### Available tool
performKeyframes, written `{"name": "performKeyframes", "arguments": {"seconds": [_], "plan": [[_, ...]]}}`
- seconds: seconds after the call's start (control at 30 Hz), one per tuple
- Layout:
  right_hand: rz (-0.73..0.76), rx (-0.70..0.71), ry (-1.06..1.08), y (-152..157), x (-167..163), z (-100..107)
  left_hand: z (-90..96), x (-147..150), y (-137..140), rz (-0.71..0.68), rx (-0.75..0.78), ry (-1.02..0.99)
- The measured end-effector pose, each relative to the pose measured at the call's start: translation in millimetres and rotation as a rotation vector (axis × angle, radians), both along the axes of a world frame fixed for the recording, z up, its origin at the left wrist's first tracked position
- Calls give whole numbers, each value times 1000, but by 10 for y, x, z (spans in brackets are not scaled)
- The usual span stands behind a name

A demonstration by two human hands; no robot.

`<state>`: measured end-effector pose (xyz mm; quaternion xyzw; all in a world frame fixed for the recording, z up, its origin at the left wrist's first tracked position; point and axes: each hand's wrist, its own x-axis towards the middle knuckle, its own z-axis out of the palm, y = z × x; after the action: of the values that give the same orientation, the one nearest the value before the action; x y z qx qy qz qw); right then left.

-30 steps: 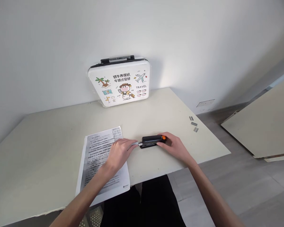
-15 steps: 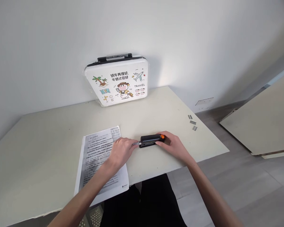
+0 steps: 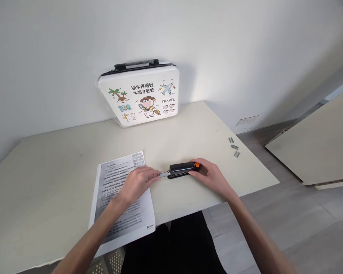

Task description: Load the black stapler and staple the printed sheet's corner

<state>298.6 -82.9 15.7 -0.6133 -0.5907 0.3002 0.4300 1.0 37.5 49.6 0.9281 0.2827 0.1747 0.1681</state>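
A black stapler with an orange end lies on the table near its front edge. Wrapped round its orange end is my right hand, closed, thumb on the near side. From the stapler's left end a grey metal staple tray sticks out. My left hand pinches the outer tip of that tray between thumb and fingers. Under my left wrist lies a stack of printed paper; the hand and forearm cover part of its text.
Several short strips of staples lie near the table's right edge. A white case with cartoon prints and a black handle leans against the wall at the back. To the right, past the table, a pale panel stands above the floor.
My left hand has moved left, drawing the staple tray further out of the stapler. The right hand stays on the stapler's orange end. The view has shifted slightly.
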Motion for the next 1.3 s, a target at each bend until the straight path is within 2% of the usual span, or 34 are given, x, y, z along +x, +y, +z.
{"name": "performKeyframes", "arguments": {"seconds": [0.2, 0.47, 0.63, 0.87, 1.0, 1.13, 1.2, 1.3], "plan": [[-4, -41, 0, 5, 15, -10, -28, 167, 109, -108, -70, -59], [34, -20, -32, 29, 56, -15, 42, 464, 436, -331, -197, -32], [31, -32, -54, 40, 59, -2, 9, 621, 555, -372, -211, -31], [31, -24, -59, 52, 59, 7, -24, 670, 600, -371, -232, 18], [14, -34, -43, 54, 61, -1, -49, 600, 528, -325, -201, -14], [-3, -28, -37, 56, 59, -17, -20, 350, 559, -239, -74, -39], [-11, -31, -29, 54, 54, -18, -20, 141, 658, -110, 13, -68], [-14, -39, -17, 40, 42, -14, -85, -234, 846, 174, 156, -34]]}}
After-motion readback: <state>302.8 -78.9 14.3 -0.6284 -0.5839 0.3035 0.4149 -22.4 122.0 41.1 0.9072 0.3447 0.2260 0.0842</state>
